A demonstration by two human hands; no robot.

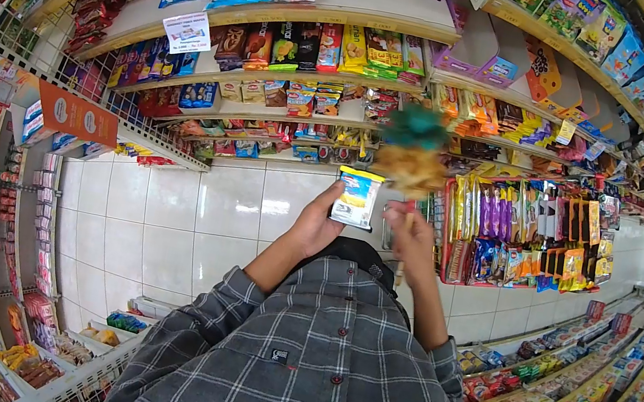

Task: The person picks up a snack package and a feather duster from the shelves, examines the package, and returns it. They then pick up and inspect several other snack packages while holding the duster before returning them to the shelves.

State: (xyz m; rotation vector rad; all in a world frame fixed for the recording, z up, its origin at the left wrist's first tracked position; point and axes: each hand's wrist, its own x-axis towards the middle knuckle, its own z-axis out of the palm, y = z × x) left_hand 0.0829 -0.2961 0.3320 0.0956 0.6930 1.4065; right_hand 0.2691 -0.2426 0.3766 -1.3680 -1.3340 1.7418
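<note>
My left hand (pixel 317 224) is closed on a small snack packet (pixel 356 198), held upright in front of my waist. The packet has a yellow top, a blue and yellow picture and a white lower part. Just to its right, my right hand (pixel 412 241) grips the thin handle of a duster (pixel 412 165). The duster's fluffy head, green at the tip and tan below, is smeared by motion and sticks up toward the shelves. A bit of the handle shows below my fist.
Ahead stand shelves (pixel 357 1) of chocolate bars, biscuits and snack packs. A red-edged basket (pixel 446 223) of packaged bars is at the right. An orange display box (pixel 76 119) hangs at the left. More stocked racks (pixel 563 398) flank me, over a white tiled floor (pixel 232 198).
</note>
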